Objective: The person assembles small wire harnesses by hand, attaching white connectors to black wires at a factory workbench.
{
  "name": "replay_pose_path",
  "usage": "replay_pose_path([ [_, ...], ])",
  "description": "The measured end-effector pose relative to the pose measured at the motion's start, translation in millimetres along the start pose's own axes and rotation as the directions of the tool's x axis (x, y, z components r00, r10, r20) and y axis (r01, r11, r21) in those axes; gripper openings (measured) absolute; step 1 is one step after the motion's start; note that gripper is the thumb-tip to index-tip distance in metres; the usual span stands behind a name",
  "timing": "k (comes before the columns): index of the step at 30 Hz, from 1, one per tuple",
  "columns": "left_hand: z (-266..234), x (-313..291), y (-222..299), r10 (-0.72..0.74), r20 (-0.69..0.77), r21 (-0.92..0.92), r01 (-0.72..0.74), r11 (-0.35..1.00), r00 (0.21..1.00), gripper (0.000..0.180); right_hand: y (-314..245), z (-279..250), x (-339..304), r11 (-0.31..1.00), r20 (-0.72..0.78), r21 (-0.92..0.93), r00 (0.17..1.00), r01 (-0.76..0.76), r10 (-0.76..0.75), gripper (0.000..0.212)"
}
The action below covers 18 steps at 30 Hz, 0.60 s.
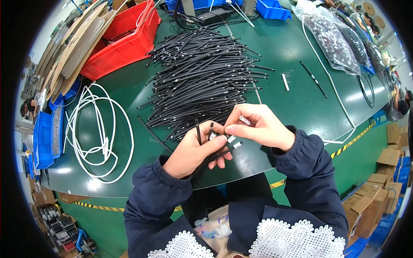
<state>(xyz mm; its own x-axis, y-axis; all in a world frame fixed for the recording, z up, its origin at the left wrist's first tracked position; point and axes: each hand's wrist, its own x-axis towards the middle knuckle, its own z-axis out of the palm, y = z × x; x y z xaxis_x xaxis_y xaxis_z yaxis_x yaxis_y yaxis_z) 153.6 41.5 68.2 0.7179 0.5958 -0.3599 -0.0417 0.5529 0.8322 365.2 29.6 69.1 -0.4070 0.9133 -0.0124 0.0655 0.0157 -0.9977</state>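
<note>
My left hand (189, 152) is closed around several short black tubes (198, 131), whose ends stick out past the fingers, some with white printed sleeves (237, 145). Close against it, my right hand (264, 129) has thumb and index finger pinched together at the tube ends. A small white marker sleeve (245, 120) shows between the fingers of that hand. What exactly the pinching fingertips grip is hidden. Just beyond both hands lies a large heap of black tubes (193, 86), many with white bands. One loose black tube (154, 134) lies at the heap's near left edge.
A coil of white tubing (112, 124) lies on the green table (284, 103) at left, near a red bin (118, 56) and cardboard reels (71, 51). At right are a white strip (285, 81), a single black tube (313, 79) and clear bags (329, 41).
</note>
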Motion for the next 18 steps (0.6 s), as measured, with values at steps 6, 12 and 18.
replay_pose_path([
  [6,-2.3,0.6,-4.5,0.039,-0.056,0.014,-0.039,0.999,0.998,0.011,-2.0,-8.7,1.8,0.973,-0.054,0.187,0.988,-0.134,0.146,0.019],
  [12,-4.6,-6.4,5.0,0.015,-0.044,0.075,-0.012,0.997,0.999,0.014,-4.6,-14.1,-4.5,0.984,-0.009,-0.168,0.998,0.062,-0.064,0.020],
  [18,-4.2,-11.0,6.8,0.038,-0.072,0.180,-0.025,0.983,0.997,0.015,-10.6,-17.6,-4.6,0.953,0.135,-0.250,0.980,0.174,-0.143,0.011],
])
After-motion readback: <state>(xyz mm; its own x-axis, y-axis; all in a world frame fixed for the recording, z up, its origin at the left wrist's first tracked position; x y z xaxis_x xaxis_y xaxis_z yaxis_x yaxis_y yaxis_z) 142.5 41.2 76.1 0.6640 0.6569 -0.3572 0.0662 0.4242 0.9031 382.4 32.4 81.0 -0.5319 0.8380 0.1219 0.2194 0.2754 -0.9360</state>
